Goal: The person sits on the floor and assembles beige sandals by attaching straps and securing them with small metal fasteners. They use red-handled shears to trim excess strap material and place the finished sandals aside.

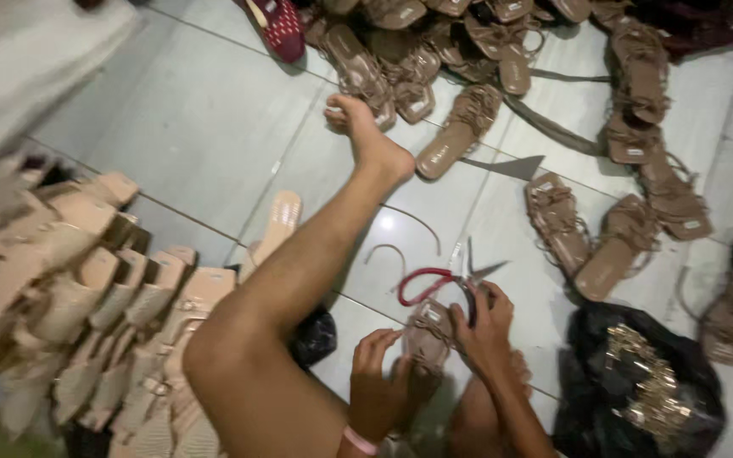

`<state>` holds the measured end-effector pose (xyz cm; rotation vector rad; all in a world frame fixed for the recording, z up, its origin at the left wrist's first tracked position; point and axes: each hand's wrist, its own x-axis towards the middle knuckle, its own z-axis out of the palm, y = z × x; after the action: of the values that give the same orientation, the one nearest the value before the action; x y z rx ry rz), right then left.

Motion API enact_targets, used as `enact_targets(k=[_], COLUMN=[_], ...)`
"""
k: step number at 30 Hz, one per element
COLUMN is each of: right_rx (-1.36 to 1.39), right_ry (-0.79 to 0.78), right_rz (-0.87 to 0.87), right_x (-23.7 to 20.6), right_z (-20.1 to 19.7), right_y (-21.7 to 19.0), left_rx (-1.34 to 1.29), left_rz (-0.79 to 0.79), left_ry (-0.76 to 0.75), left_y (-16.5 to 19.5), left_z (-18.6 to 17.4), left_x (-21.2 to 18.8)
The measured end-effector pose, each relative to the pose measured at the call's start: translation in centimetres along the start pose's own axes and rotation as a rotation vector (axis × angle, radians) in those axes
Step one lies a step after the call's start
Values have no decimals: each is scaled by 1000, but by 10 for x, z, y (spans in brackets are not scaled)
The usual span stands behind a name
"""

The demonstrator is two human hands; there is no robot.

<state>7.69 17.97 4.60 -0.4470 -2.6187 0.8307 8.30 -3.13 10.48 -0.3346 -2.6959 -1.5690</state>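
Scissors (pixel 456 276) lie just beyond your right hand (pixel 485 326), red handles pointing left, while both it and your left hand (pixel 377 373) pinch the brown sandal (pixel 428 335) standing lengthwise between them, and the black bag (pixel 638 382) at right holds gold trim.

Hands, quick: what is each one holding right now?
Left hand: closed on the brown sandal.
Right hand: on the sandal's far end, beside the red-handled scissors; grip unclear.

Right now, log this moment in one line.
left hand: holds brown sandal | right hand: on sandal, by red-handled scissors | floor: tiled
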Motion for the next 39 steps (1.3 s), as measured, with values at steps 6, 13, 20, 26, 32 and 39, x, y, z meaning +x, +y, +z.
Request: enact_targets(k=[6,13,20,26,32,39], right_rx=[-5,-150,-266,-240,-145,-68], right_ry=[-24,-284,-254,-199,-123,-96], right_rz=[88,129,-51,0,332,490], right_x=[-15,-19,-19,-26,-10,31], right_z=[5,15,21,12,30,45], right_y=[15,7,7,-4,-37,-45], left_rx=[-419,4,454,421,-212,-510], left_rz=[-227,342,510,105,66,-455], left_ry=[-137,-204,-249,-343,-281,-101], left_y=[18,17,33,22,-14,-115], left_z=[51,183,221,216,165,-28], left_x=[58,250,304,291,259,76])
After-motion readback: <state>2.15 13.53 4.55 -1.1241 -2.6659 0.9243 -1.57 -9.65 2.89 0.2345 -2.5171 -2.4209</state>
